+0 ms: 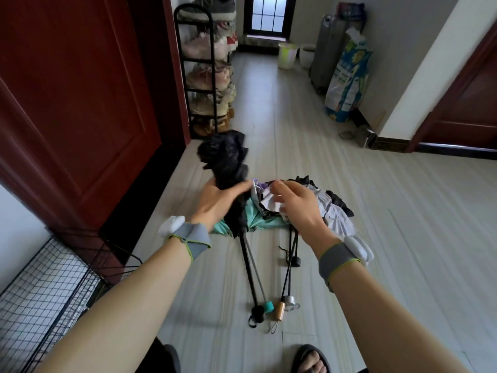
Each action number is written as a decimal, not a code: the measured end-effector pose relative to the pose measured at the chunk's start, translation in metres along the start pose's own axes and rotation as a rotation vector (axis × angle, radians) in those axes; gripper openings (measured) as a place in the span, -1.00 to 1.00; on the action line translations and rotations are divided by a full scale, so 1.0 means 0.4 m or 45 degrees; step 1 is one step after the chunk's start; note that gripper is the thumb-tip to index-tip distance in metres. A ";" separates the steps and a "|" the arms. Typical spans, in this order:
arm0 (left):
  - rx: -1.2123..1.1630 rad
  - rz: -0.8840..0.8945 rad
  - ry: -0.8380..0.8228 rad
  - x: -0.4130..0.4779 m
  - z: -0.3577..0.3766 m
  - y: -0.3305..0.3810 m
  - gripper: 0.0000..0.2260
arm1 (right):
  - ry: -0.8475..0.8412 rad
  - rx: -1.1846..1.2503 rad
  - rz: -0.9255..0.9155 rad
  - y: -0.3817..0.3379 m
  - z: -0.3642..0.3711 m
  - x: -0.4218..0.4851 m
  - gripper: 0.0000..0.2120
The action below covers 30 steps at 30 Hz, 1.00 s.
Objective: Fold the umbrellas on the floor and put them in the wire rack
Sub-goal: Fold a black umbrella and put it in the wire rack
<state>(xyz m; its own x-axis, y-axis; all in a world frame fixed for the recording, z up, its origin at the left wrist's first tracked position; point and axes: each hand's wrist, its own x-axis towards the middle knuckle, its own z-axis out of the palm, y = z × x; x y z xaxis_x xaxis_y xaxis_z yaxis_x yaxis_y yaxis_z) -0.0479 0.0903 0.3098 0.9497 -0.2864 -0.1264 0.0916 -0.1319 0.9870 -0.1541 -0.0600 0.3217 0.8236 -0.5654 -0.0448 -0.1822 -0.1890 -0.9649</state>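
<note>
One black umbrella (228,162) — handle nearest

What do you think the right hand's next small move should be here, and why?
Probably bring the right hand across onto the black umbrella, to gather its loose canopy round the shaft. The left hand grips it at mid-canopy, the cloth above bunches untidily, and the right hand looks free just beside it.

Home hallway: shoe rack (207,74), red wooden doors (80,103), tiled floor (376,211).
</note>
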 end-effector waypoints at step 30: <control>-0.838 -0.494 0.700 0.058 -0.204 -0.051 -0.70 | 0.314 -0.374 0.584 0.127 -0.112 0.024 -0.76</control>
<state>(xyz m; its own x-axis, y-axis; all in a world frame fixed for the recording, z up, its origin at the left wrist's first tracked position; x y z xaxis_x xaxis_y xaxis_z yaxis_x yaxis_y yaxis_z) -0.0034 0.1637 0.2949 0.8101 0.1753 -0.5595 0.4227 0.4867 0.7645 -0.1795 -0.1110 0.2840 0.4831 -0.8050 -0.3444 -0.6596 -0.0759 -0.7478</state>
